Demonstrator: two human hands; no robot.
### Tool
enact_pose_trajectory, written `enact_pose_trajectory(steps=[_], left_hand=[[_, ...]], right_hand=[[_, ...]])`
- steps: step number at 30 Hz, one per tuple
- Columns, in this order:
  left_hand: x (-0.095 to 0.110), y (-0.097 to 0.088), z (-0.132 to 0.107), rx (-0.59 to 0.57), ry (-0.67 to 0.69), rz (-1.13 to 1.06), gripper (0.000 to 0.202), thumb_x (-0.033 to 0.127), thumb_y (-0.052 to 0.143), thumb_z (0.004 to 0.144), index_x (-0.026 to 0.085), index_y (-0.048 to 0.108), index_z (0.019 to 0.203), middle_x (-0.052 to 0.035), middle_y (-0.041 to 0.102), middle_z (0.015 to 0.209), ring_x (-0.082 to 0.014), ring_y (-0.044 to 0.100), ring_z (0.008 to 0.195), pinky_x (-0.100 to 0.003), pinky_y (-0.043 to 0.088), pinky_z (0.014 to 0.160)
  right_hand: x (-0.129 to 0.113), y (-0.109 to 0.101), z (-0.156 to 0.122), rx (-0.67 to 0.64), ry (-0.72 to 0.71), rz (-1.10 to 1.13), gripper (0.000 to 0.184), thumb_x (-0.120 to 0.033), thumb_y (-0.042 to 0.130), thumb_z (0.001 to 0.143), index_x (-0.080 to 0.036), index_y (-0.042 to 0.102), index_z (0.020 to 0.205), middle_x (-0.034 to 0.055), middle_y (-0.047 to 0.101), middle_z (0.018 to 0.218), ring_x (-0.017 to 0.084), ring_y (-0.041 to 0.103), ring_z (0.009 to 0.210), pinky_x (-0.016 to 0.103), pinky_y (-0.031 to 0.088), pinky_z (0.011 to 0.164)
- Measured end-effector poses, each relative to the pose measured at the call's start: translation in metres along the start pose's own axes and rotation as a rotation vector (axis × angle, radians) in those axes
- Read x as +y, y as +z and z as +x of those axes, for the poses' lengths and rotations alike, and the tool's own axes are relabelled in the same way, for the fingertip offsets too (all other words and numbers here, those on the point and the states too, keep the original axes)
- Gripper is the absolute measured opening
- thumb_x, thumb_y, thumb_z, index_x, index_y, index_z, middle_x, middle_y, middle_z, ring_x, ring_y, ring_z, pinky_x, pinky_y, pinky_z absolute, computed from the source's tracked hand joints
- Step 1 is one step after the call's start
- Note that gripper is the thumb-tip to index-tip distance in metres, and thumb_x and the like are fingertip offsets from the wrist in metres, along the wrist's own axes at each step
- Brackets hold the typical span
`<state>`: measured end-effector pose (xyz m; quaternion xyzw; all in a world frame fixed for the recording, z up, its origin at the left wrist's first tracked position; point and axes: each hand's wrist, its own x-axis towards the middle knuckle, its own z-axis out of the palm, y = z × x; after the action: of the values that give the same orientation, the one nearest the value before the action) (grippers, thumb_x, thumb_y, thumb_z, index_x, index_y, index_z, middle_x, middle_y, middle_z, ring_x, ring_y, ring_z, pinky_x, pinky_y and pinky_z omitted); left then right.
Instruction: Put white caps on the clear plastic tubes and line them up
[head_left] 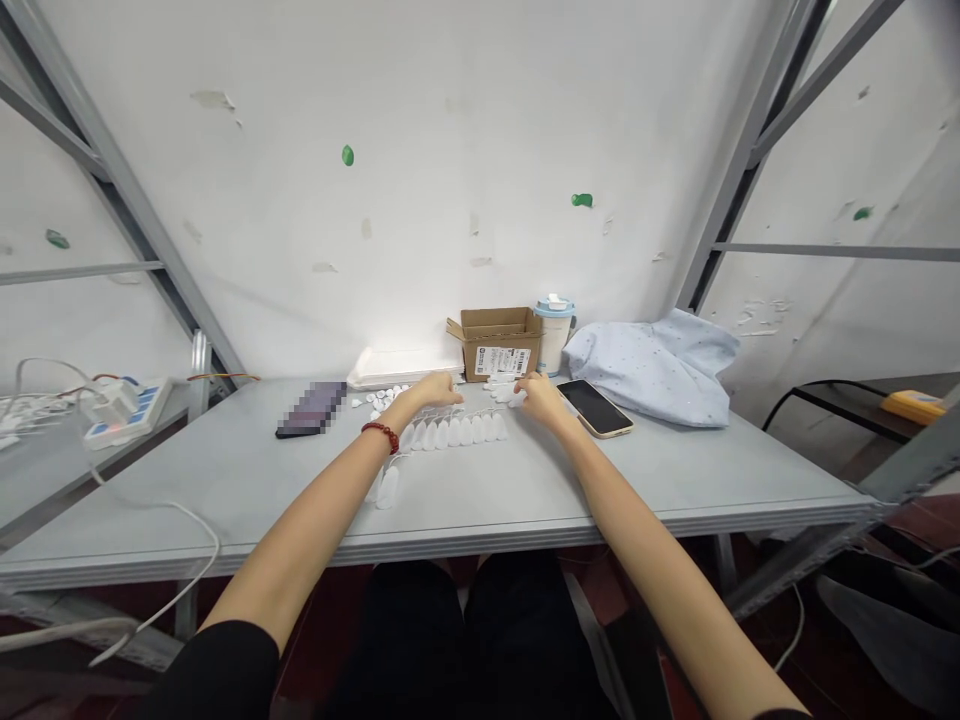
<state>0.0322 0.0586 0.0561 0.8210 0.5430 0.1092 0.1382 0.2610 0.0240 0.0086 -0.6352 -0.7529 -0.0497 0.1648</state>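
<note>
Both arms reach out over a grey table (225, 500). My left hand (435, 390), with a red bead bracelet on its wrist, rests palm down with fingers curled over small white pieces just behind a row of white oval plastic parts (457, 431). My right hand (538, 395) lies beside it, fingers bent around a small white piece at the right end of that row. Two more white parts (387, 488) lie nearer me, and a scatter of small white caps (381, 397) sits to the left of my left hand. What the fingers grip is too small to name.
Behind the hands stand an open cardboard box (499, 343), a white tray (401, 366) and a blue-lidded cup (555, 335). A phone (596, 407) and a pale cloth (660, 365) lie to the right, a dark blurred object (311, 410) to the left. A power strip (124, 408) with cables sits far left.
</note>
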Motion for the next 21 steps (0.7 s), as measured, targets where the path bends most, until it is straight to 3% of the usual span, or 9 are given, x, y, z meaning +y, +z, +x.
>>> enact_pose_trajectory(steps=[4,9,11,17,21], left_hand=[[0.005,0.003,-0.002,-0.093,-0.014,0.05,0.034,0.028,0.067,0.058,0.02,0.041,0.037,0.0018,0.037,0.04,-0.015,0.046,0.049,-0.025,0.028,0.045],[0.007,0.003,0.0,-0.016,-0.045,0.158,0.016,0.019,0.059,0.063,0.018,0.054,0.048,-0.003,0.053,0.051,-0.0188,0.057,0.058,-0.025,0.033,0.048],[0.002,0.002,0.003,0.022,-0.081,0.182,0.008,0.014,0.056,0.063,0.016,0.061,0.057,-0.0064,0.06,0.058,-0.0204,0.06,0.064,-0.024,0.036,0.05],[-0.025,-0.001,0.007,0.042,-0.15,0.209,0.011,0.009,0.06,0.059,0.013,0.068,0.065,-0.0124,0.068,0.07,-0.0223,0.065,0.071,-0.023,0.042,0.056],[-0.034,0.0,0.005,0.09,-0.168,0.204,0.017,0.01,0.059,0.063,0.012,0.071,0.075,-0.0146,0.071,0.079,-0.0237,0.066,0.079,-0.024,0.045,0.062]], right_hand=[[0.003,0.001,0.0,-0.044,0.0,-0.022,0.039,-0.001,0.046,0.075,-0.011,0.068,0.105,0.0148,0.062,0.108,0.024,0.05,0.1,0.03,0.035,0.086],[0.003,0.002,0.0,-0.064,0.002,-0.041,0.041,-0.002,0.048,0.074,-0.013,0.067,0.108,0.0144,0.061,0.111,0.025,0.049,0.102,0.03,0.035,0.085],[0.003,0.002,0.0,-0.071,-0.001,-0.048,0.041,-0.002,0.049,0.074,-0.012,0.067,0.108,0.0147,0.061,0.111,0.025,0.05,0.103,0.029,0.035,0.086],[0.002,0.001,-0.002,-0.075,-0.001,-0.07,0.041,-0.001,0.049,0.074,-0.012,0.067,0.108,0.0146,0.063,0.113,0.026,0.052,0.105,0.029,0.036,0.085],[0.001,0.0,-0.003,-0.08,-0.002,-0.077,0.041,0.0,0.048,0.074,-0.011,0.067,0.108,0.0154,0.064,0.112,0.026,0.053,0.105,0.029,0.037,0.086]])
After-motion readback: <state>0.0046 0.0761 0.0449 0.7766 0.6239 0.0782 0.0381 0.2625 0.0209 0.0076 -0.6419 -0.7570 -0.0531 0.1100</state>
